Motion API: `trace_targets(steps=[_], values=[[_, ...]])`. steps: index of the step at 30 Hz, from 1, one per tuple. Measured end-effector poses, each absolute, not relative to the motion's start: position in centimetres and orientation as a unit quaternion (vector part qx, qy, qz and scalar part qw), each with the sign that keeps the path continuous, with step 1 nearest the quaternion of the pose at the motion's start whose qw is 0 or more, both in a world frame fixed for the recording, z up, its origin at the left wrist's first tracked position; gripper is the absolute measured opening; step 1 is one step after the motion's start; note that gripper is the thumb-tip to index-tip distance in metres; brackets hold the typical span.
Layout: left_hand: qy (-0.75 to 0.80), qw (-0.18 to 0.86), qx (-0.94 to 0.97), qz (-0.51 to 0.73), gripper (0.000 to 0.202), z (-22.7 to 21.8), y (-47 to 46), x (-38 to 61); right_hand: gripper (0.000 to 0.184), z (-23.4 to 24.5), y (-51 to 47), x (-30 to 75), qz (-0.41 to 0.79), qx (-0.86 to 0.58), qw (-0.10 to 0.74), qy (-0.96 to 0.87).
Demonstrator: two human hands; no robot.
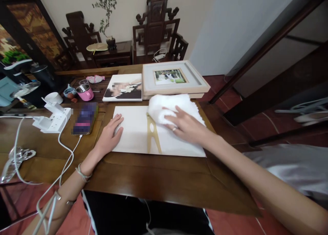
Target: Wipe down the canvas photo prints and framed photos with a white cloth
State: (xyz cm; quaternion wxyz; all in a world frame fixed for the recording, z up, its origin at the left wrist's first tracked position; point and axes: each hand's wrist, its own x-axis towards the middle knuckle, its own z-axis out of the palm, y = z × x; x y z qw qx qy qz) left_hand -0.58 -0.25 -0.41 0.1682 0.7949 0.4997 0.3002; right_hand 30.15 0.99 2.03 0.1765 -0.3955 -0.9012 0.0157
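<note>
A white flat panel [131,132] lies on the wooden table, with a gold-coloured, A-shaped stand leg [153,136] on its upper face. It looks like the back of a picture frame. My left hand [112,134] rests over the panel's left edge, fingers stretched out and holding nothing. My right hand [184,125] grips a bunched white cloth [164,107] and presses it on the panel's right half, beside the top of the stand leg. The cloth covers the panel's upper right corner.
Behind the panel lie a photo print panel [124,88] and stacked wooden picture frames [176,86]. To the left are a phone [85,119], a power strip [57,120] with trailing white cables, and a pink cup [85,93]. The table's right edge [230,180] runs beneath my right forearm.
</note>
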Motion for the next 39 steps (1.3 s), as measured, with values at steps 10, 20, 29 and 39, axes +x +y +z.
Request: trace_targets(steps=[10,20,29,39], values=[[0.504,0.175,0.792,0.297,0.042,-0.4,-0.2,-0.5,0.024,1.5,-4.1,31.0,0.01,-0.365,0.176,-0.914],[0.505,0.162,0.795,0.293,0.042,-0.3,-0.3,-0.4,0.019,2.3,-9.2,33.1,0.08,-0.259,0.175,-0.946],[0.505,0.177,0.79,0.3,0.042,-0.3,-0.3,-0.5,0.027,2.2,1.1,34.0,0.075,-0.415,0.156,-0.893],[0.505,0.165,0.793,0.298,0.041,-0.3,-0.3,-0.4,0.022,1.7,-1.5,34.0,0.052,-0.427,0.183,-0.884]])
